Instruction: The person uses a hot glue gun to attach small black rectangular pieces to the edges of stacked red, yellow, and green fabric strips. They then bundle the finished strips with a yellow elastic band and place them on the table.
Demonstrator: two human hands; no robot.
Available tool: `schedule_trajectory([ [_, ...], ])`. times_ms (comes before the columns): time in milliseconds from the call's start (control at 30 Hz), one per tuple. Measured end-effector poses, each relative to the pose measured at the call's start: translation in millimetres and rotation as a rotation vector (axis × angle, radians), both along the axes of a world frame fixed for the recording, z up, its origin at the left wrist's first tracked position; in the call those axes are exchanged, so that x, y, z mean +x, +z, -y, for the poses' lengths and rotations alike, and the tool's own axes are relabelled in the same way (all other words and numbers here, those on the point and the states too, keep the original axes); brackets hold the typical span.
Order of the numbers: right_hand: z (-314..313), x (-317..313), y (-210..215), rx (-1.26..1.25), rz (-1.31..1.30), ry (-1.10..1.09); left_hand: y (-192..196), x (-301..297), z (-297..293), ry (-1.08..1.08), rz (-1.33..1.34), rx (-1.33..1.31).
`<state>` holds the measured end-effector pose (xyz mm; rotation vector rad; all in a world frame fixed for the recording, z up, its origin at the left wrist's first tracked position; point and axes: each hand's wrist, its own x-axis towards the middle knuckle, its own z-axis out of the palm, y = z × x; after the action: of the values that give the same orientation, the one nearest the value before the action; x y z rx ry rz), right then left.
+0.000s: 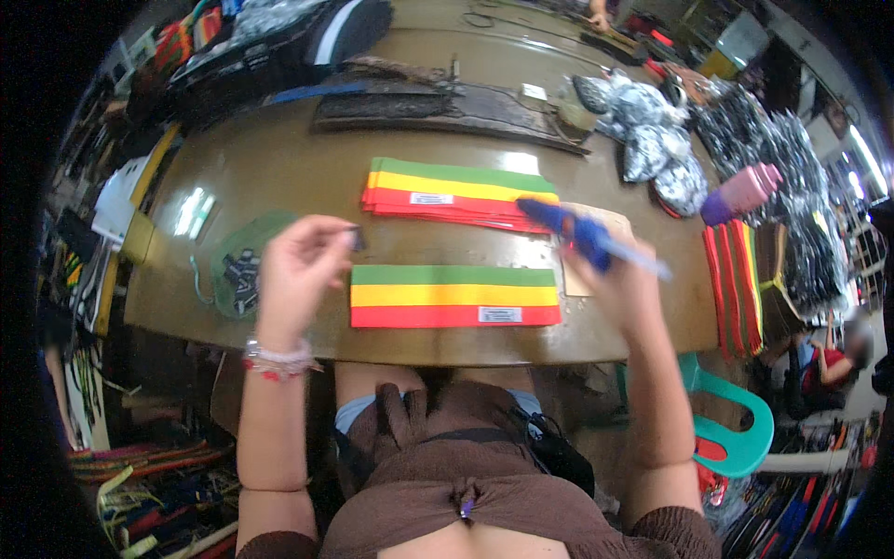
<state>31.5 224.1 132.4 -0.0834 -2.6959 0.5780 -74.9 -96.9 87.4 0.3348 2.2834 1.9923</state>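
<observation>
Risk: tagging gun (579, 235) in the right hand (615, 279) could jab skin or snag the cloth, I'd guess, since its tip sits right by the stacked bands (456, 194).
Grip: right fingers wrapped round the gun; left hand (300, 265) pinching some tiny dark bit.
Band: single striped band (454, 295) lies flat between both hands, near the edge.
Surface: glossy brown table (270, 168), cluttered.
Room: busy workshop, green plastic chair (736, 424).
</observation>
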Motion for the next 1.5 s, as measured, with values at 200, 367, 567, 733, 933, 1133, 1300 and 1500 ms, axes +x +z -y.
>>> schedule_trajectory([
  [200, 71.4, 36.9, -23.8, -0.235, -0.306, 0.168, 9.5, 25.5, -44.0, -0.168, 0.033, 0.173],
  [367, 73.4, 35.9, -24.0, -0.24, -0.366, 0.094, 18.2, 34.7, -53.1, -0.197, 0.053, 0.158],
  [567, 66.8, 44.9, -21.0, -0.203, -0.251, 0.061, 14.0, 39.7, -56.4, -0.194, 0.057, 0.144],
  [733, 31.6, 50.4, -38.0, -0.164, -0.049, -0.132, 9.7, 39.5, -58.3, -0.167, 0.024, 0.151],
  [933, -67.3, 7.3, -111.9, -0.194, -0.259, -0.568, 3.7, 46.2, -60.4, -0.21, 0.107, 0.163],
  [1133, -51.6, 48.3, -115.6, 0.111, -0.077, -0.79, -12.9, 60.0, -58.1, -0.516, 0.113, 0.316],
  [1300, 45.9, 98.7, -82.0, -1.156, 0.266, 0.193, -27.4, 84.9, -54.1, -0.892, 0.084, 0.322],
  [1500, 77.8, 86.4, -77.1, -1.503, 0.496, 0.473, -39.5, 96.1, -47.6, -0.902, 0.123, 0.372],
])
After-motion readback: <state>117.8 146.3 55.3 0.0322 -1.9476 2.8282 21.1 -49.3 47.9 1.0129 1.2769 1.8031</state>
